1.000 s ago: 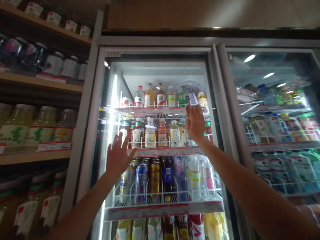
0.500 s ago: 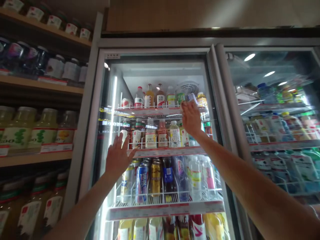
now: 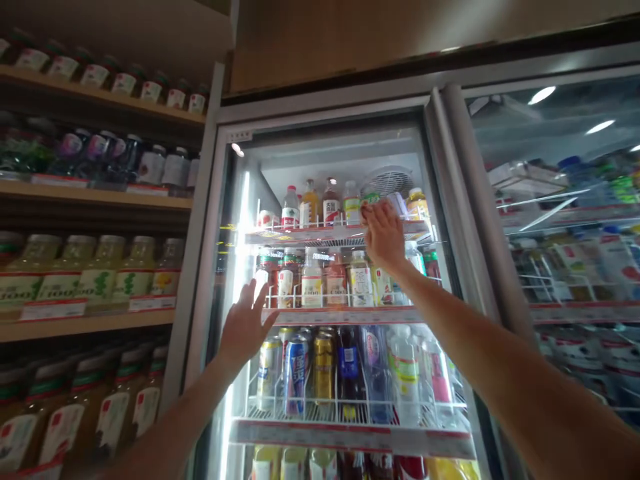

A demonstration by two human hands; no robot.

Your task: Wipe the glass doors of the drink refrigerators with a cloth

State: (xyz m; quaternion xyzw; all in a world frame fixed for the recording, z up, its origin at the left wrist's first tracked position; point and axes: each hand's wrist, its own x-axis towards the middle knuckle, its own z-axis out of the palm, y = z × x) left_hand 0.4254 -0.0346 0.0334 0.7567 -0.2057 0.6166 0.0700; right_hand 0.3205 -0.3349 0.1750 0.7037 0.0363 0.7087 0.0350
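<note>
My right hand (image 3: 383, 235) reaches up to the top shelf (image 3: 310, 235) of the lit drinks cooler. Its fingers are closed round a pale can (image 3: 400, 202) that stands between a green-labelled bottle (image 3: 353, 208) and a yellow bottle (image 3: 416, 203). My left hand (image 3: 245, 328) is raised with its fingers spread. It is flat in front of the second shelf (image 3: 340, 315), by the cooler's bright left side. Whether it touches glass I cannot tell. It holds nothing.
Below are shelves of bottles and cans (image 3: 310, 360) in wire racks. A second cooler (image 3: 565, 220) with a shut glass door stands to the right. Wooden shelves (image 3: 90, 323) with jars and juice bottles run along the left. A fan grille (image 3: 387, 180) sits behind the top shelf.
My right hand has stayed at the top shelf, sliding slightly left along it with the pale can. My left hand has kept its spread pose. The view has shifted left and up.
</note>
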